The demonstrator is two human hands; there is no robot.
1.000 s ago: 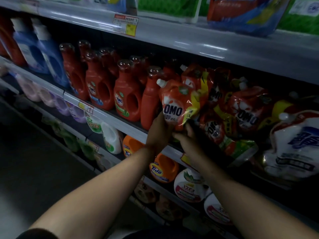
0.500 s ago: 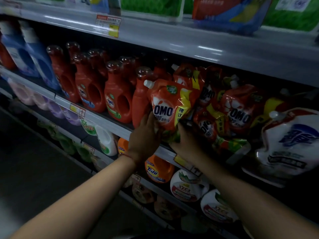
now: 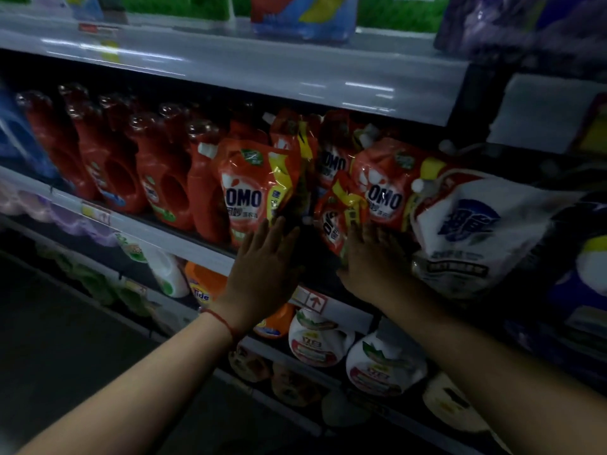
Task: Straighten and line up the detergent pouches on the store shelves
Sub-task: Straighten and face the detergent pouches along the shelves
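Observation:
A red OMO pouch [image 3: 249, 188] stands upright at the front of the middle shelf [image 3: 170, 238], beside the red bottles. My left hand [image 3: 262, 274] lies below it with fingers straight, fingertips at the pouch's lower right corner. To the right a smaller red OMO pouch [image 3: 338, 218] leans tilted, and my right hand [image 3: 374, 261] has its straight fingers against that pouch's bottom. Behind it stands another red OMO pouch [image 3: 384, 188]. More red pouches [image 3: 331, 149] crowd the back row. A dark gap separates the front pouches.
Red detergent bottles [image 3: 161, 178] line the shelf to the left. A large white pouch [image 3: 476, 231] leans at the right. White and orange containers [image 3: 315, 339] fill the lower shelf. The upper shelf [image 3: 295, 70] overhangs closely. The aisle floor [image 3: 49, 356] lies at lower left.
Both hands have let go of the front OMO pouch, which now stands upright. My right hand has moved right to the smaller tilted pouch. The view has shifted right.

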